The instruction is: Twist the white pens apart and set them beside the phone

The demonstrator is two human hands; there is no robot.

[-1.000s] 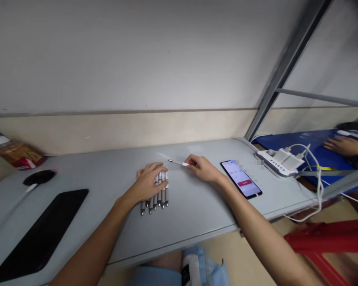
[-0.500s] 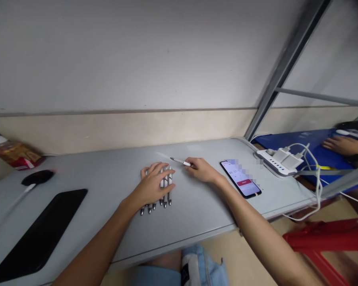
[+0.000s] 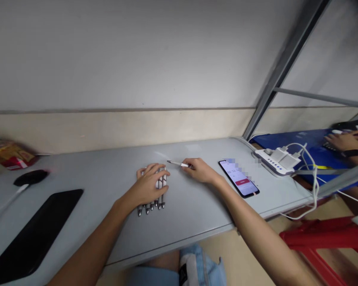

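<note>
My left hand [image 3: 147, 184] lies on a row of several white-and-grey pens [image 3: 155, 200] on the grey desk [image 3: 113, 174], fingers curled over their upper ends. Their grey tips stick out toward me. My right hand [image 3: 200, 171] pinches the end of a single white pen [image 3: 175, 163], which points left just beyond the row. The two hands are a short gap apart.
A lit phone [image 3: 238, 178] lies right of my right hand. A white power strip [image 3: 275, 162] with chargers and cables sits at the desk's right end. A black pad [image 3: 32, 234], a black mouse [image 3: 31, 176] and a snack packet [image 3: 8, 154] are at left. Another person's hands [image 3: 345, 141] work at far right. A red stool [image 3: 324, 242] stands below.
My left hand spread its fingers over the pens and slid them slightly right, then drew back left with fingers curled again. The right hand kept the single pen nearly in place.
</note>
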